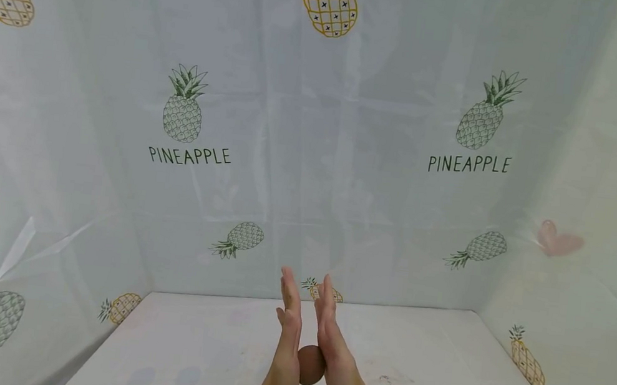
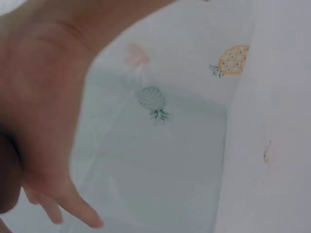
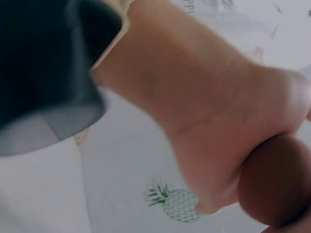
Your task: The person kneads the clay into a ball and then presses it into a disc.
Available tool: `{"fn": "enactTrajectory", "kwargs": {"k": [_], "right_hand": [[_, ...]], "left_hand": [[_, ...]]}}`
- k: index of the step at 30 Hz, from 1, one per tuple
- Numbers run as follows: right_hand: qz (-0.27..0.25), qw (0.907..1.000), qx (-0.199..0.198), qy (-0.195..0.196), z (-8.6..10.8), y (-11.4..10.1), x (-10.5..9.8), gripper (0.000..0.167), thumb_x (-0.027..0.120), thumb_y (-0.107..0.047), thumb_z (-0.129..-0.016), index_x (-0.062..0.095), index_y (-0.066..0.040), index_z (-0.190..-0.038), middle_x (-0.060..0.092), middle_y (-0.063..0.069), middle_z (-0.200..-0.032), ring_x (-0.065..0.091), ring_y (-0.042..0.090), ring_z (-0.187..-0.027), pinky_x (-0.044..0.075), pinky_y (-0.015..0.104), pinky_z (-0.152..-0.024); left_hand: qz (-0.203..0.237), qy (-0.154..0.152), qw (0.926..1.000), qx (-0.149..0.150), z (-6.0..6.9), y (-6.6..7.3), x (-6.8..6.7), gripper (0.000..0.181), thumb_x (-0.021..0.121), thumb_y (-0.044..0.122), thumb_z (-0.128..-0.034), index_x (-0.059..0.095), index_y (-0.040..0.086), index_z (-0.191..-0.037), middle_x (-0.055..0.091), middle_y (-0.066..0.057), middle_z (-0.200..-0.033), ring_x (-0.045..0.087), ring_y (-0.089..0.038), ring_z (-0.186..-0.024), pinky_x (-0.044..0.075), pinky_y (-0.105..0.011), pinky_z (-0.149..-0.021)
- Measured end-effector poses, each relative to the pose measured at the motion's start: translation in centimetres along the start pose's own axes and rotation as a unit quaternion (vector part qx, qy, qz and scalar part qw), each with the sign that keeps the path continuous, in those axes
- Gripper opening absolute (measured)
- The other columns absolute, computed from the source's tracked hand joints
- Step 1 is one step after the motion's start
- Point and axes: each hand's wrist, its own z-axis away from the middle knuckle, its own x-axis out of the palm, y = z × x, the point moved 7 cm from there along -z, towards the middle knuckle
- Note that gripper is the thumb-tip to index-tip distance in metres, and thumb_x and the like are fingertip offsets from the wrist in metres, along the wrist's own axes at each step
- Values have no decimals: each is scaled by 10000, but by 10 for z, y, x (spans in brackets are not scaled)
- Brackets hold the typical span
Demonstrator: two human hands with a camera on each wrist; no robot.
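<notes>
A smooth brown ball (image 1: 311,365), which looks like clay or dough, sits between the heels of my two palms. On its left side stands my left hand (image 1: 289,335), palm facing inward and fingers straight, pointing up and away. My right hand (image 1: 333,346) faces it from the other side, its fingers likewise straight, its palm touching the ball. Towards the fingertips the hands are apart. In the right wrist view the ball (image 3: 274,182) appears large and round against a palm. Only part of the ball (image 2: 7,179) shows at the left wrist view's edge.
Beneath the hands lies a white tabletop (image 1: 187,330) with faint blotches and a small brownish smear (image 1: 387,379) to the right. White sheeting (image 1: 312,155) printed with pineapples encloses the table at the back and both sides. A dark wrist-worn device (image 3: 48,63) fills the right wrist view's upper left.
</notes>
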Motion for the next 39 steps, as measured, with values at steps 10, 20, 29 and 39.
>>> {"fn": "enactTrajectory", "kwargs": {"k": [10,20,29,39], "right_hand": [[217,9965,-770,236,7,-31,-14,559,-5,-405,-1127,-180,-491,-1651,-197,-185,-1744,-211,220,-1619,-249,765,-1135],[392,9907,-851,990,1,-26,-42,547,19,-444,-1128,-166,-518,-1638,-263,-258,-1700,-313,190,-1584,-284,757,-1120],[-13,9999,17,149,-2,3,-20,503,-20,-501,-1125,-188,-601,-1589,-341,-291,-1639,-401,157,-1528,-327,739,-1097],[55,9997,-67,-218,3,-6,7,520,-8,-462,-1131,-168,-575,-1613,-269,-245,-1696,-295,154,-1585,-290,740,-1127]], "left_hand": [[46,-442,9988,-197,6,-16,27,564,39,371,-1140,-153,415,-1668,-238,197,-1733,-287,-80,-1581,-365,-607,-1141],[278,-909,9952,-243,21,9,49,564,43,377,-1144,-169,408,-1666,-265,205,-1725,-338,-36,-1545,-367,-630,-1129],[125,-456,9982,-373,11,3,27,563,42,467,-1130,-148,458,-1660,-230,226,-1724,-355,-133,-1548,-344,-679,-1126],[84,96,9993,-359,-1,-4,-6,544,-11,532,-1108,-127,528,-1640,-239,248,-1711,-288,-147,-1583,-300,-702,-1150]]}}
